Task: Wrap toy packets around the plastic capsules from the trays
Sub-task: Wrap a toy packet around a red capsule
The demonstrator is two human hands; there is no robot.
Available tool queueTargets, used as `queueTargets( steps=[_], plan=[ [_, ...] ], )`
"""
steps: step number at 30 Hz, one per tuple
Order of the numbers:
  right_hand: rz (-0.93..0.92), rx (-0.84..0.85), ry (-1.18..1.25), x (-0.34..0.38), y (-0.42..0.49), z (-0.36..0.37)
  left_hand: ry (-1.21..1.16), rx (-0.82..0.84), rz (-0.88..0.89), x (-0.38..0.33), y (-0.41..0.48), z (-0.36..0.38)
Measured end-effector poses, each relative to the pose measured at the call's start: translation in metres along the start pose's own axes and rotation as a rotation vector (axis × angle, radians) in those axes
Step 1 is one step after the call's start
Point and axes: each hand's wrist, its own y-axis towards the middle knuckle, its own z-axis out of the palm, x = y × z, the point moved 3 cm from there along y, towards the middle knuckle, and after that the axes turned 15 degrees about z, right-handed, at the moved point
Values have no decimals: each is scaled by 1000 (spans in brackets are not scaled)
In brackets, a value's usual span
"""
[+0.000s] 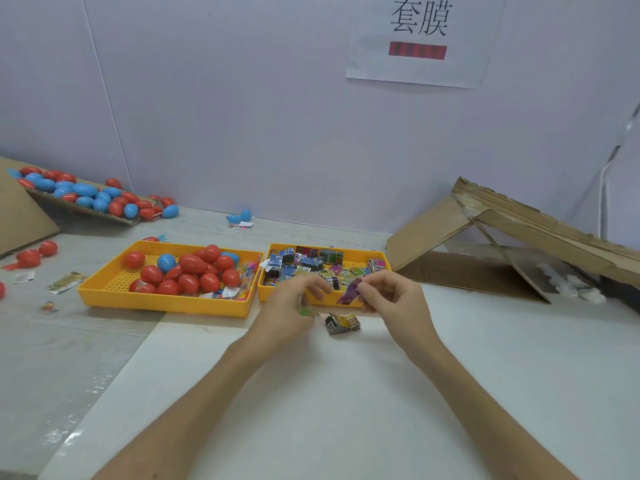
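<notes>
Pinching a purple foil toy packet [349,292] between thumb and curled fingers, the right hand [391,299] hovers over the near rim of the yellow plastic tray of packets [346,253]. The left hand [294,303], fingers curled, grips a small green packet [309,311] close beside it; blur hides the finer detail of that grip. A folded black-and-yellow packet [343,323] lies on the white board [311,393] just below both hands. The board covers part of a grey wood-grain table [69,341]. Just left of the packet tray, a second yellow tray [162,304] holds red and blue egg-shaped plastic capsules [194,266]. More capsules sit on a cardboard sheet [86,211] at the far left. A collapsed cardboard box [485,237] lies to the right. The pale lilac wall panel [242,116] behind bears a paper sign [419,39].
</notes>
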Motion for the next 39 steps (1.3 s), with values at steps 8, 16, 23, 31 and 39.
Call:
queueTargets(
  steps=[8, 16, 23, 31, 39],
  plan=[
    [42, 60, -194, -5, -2, 5, 472, 40, 42, 0, -2, -2],
    [39, 34, -175, -5, 0, 4, 454, 17, 29, 1, -4, -3],
    [98, 22, 0, -8, 2, 2, 261, -101, -14, 4, -5, 1],
    [40, -245, -29, -7, 12, -21, 171, -291, -15, -4, 2, -10],
    [17, -274, -246, -8, 15, -25, 703, -11, -123, -4, 66, -19]
  ],
)
